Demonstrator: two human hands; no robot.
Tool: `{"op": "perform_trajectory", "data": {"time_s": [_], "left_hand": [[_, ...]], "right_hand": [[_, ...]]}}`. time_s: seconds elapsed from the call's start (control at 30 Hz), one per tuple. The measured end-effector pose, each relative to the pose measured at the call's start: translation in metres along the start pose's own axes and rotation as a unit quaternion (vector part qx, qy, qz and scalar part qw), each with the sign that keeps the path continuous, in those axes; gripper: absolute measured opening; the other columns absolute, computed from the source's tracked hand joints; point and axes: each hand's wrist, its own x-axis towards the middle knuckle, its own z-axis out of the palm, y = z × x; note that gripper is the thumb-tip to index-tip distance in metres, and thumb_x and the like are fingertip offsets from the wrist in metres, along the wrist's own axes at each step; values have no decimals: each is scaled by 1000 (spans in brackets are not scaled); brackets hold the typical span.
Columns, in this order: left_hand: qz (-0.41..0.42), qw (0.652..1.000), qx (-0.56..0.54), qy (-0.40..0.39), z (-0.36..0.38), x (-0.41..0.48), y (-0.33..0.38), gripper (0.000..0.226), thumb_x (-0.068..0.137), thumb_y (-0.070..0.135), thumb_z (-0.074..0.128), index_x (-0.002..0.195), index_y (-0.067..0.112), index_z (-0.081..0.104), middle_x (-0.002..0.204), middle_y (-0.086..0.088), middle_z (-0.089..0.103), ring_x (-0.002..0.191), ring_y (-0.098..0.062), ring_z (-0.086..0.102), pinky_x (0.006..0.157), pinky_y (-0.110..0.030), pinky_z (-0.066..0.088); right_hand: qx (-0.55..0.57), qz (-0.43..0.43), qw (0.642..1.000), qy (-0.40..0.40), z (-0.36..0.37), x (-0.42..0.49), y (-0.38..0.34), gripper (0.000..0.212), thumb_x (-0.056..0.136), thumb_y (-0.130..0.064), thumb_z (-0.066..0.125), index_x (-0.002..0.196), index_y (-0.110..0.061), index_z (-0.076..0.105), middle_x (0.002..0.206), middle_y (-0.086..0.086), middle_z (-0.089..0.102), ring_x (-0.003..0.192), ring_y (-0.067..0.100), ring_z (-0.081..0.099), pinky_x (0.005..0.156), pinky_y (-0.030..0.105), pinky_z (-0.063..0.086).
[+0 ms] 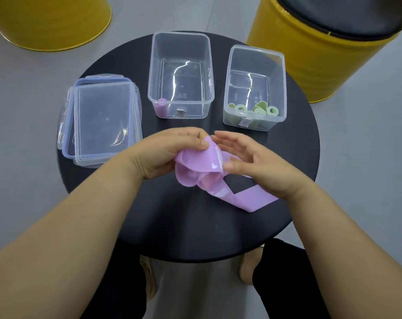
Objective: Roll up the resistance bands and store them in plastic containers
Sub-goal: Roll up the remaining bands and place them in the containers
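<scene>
A purple resistance band [202,166] lies loose and crumpled over the middle of the round black table [190,229], one end trailing to the right. My left hand [170,150] pinches its upper edge between thumb and fingers. My right hand [253,160] holds the band's right side, thumb pressed on it and fingers spread. Behind stand two clear plastic containers: the middle container [181,54] has one rolled purple band [162,107] in its near left corner, and the right container [256,65] holds several rolled green bands [262,110].
Two clear lids [103,120] are stacked at the table's left. A yellow drum stool with a black seat [329,42] stands behind right, another yellow drum [52,21] behind left. My knees and feet show under the table's near edge.
</scene>
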Motion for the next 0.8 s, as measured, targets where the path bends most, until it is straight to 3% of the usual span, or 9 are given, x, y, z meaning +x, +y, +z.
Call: {"op": "perform_trajectory", "data": {"time_s": [0.07,0.23,0.3,0.37,0.47,0.57,0.67,0.73,0.8], "left_hand": [[-7,1000,4,-5,2,1,1,10,76,17,53,68,14,59,58,0,58,50,-13,53,46,-18,41],[-39,981,163,97,-3,4,2,28,90,28,58,71,8,57,54,6,47,48,-7,41,47,-15,34],[-51,975,185,110,-9,6,0,41,87,49,57,78,10,64,62,0,52,56,-10,45,56,-13,38],[-53,980,163,98,-15,5,-1,59,72,65,59,85,9,67,73,-9,52,68,-19,42,70,-25,38],[-32,988,115,95,-22,6,-3,52,68,51,73,82,2,64,73,-8,53,67,-20,44,69,-27,38],[-7,994,56,94,-21,4,1,10,67,22,72,74,16,67,70,3,66,65,-8,59,66,-20,50],[34,993,-3,112,-19,0,5,16,73,23,60,81,8,61,72,2,66,69,-8,62,72,-22,54],[50,990,-29,131,-14,-5,9,23,75,29,58,84,8,60,76,-1,65,72,-10,62,75,-25,55],[54,987,-31,151,-6,-13,13,25,75,34,57,85,11,60,75,0,63,70,-10,59,71,-24,53]], "right_hand": [[-9,-7,999,-41,5,0,-6,59,74,-20,72,127,-33,49,132,-16,55,125,-2,47,104,21,40],[-15,13,998,64,-1,2,-10,15,88,-15,63,100,-24,66,94,18,70,83,13,63,87,32,49],[-10,20,997,79,-7,1,-7,11,89,-15,61,95,-22,68,96,16,71,82,16,63,84,37,49],[10,20,996,92,-11,0,-6,12,91,-17,60,94,-25,68,89,13,71,77,16,61,78,37,47],[25,16,994,106,-17,-1,-4,17,93,-15,55,99,-25,67,70,-6,67,58,4,57,60,16,46],[46,19,993,108,-20,-1,-4,15,93,-19,55,98,-25,69,79,-11,69,66,2,61,61,14,48],[28,8,997,65,-21,-5,-6,19,83,-28,66,102,-27,66,79,-14,68,70,-1,60,65,14,46],[-1,12,1000,18,-22,-11,-10,43,67,-33,79,107,-28,64,95,-5,70,86,4,65,77,15,50],[-31,12,999,-3,-21,-20,-17,44,65,-32,79,106,-28,65,107,-5,70,98,7,65,85,18,50]]}}
